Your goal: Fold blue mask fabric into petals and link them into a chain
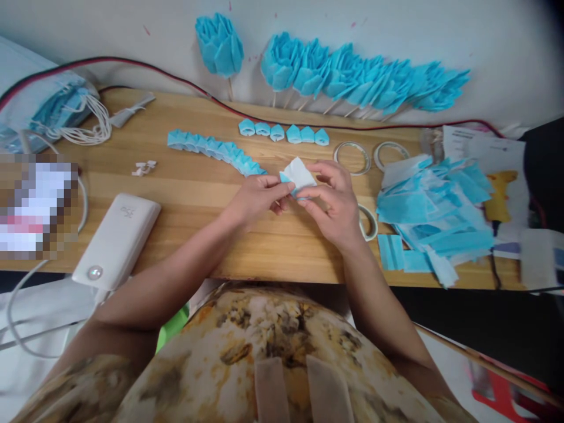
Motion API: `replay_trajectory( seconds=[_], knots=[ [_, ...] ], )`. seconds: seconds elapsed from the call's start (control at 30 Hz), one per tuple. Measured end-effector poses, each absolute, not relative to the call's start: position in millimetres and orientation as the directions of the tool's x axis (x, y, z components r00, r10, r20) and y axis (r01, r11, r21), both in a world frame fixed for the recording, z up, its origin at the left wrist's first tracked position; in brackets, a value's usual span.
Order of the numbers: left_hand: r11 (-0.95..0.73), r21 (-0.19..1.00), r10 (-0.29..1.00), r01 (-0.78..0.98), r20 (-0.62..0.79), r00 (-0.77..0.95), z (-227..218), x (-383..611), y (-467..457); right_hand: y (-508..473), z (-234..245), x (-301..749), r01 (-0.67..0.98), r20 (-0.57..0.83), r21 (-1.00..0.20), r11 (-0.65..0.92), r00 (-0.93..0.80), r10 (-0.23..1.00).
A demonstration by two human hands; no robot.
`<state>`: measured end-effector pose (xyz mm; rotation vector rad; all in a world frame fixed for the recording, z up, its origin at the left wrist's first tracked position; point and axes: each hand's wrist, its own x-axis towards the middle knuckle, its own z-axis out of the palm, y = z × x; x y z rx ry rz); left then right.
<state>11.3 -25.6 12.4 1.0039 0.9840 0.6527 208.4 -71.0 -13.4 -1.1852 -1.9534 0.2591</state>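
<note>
A tape roll [374, 223] sits half hidden behind the right hand [337, 205], and I can't fully see the lower edge of the folded piece [299, 174]. The left hand [257, 198] and right, close together just right of frame centre, both pinch it — white-faced, blue at its lower left.

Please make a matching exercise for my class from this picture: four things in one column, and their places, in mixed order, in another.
Things
1. Blue flowers
2. Glue gun
3. Power bank
4. White-and-blue piece

Places
A. On the left, at the front edge of the table
B. Between the fingers of the left hand and right hand
C. In a row along the wall
D. Just right of the blue heap

Pairs: 1-C, 2-D, 3-A, 4-B
</note>
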Motion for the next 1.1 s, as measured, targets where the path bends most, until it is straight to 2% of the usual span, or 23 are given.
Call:
replay_trajectory(
  seconds=[0.23, 0.43, 0.53, 0.63, 0.77, 0.87, 0.97, 1.1],
  knots=[
    [0.266, 0.959, 0.882, 0.101, -0.285, 0.376, 13, 14, -26, -72, -15, 208, 0.525, 0.48, -0.723, 0.449, -0.086, 0.873],
    [0.235, 0.964, 0.879, 0.127, -0.266, 0.395, 10, 14, -26, -72, -20, 205, 0.367, 0.335, -0.88, 0.301, 0.033, 0.942],
    [0.224, 0.966, 0.88, 0.13, -0.258, 0.4, 10, 13, -26, -72, -21, 204, 0.344, 0.278, -0.91, 0.233, 0.089, 0.956],
    [0.212, 0.966, 0.877, 0.145, -0.253, 0.408, 8, 13, -27, -71, -20, 201, 0.251, 0.249, -0.945, 0.21, 0.134, 0.959],
    [0.198, 0.971, 0.874, 0.137, -0.238, 0.425, 4, 11, -26, -70, -18, 200, 0.122, 0.182, -0.978, 0.172, 0.081, 0.98],
    [0.208, 0.977, 0.878, 0.049, -0.208, 0.431, 3, 10, -25, -70, -16, 201, 0.132, 0.133, -0.984, 0.123, 0.064, 0.989],
    [0.222, 0.973, 0.889, -0.068, -0.174, 0.425, 4, 11, -25, -69, -17, 202, 0.125, 0.107, -0.988, 0.091, 0.13, 0.986],
    [0.25, 0.965, 0.845, -0.08, -0.178, 0.504, 2, 14, -28, -68, -18, 202, 0.057, 0.105, -0.994, 0.097, 0.161, 0.981]
  ],
)
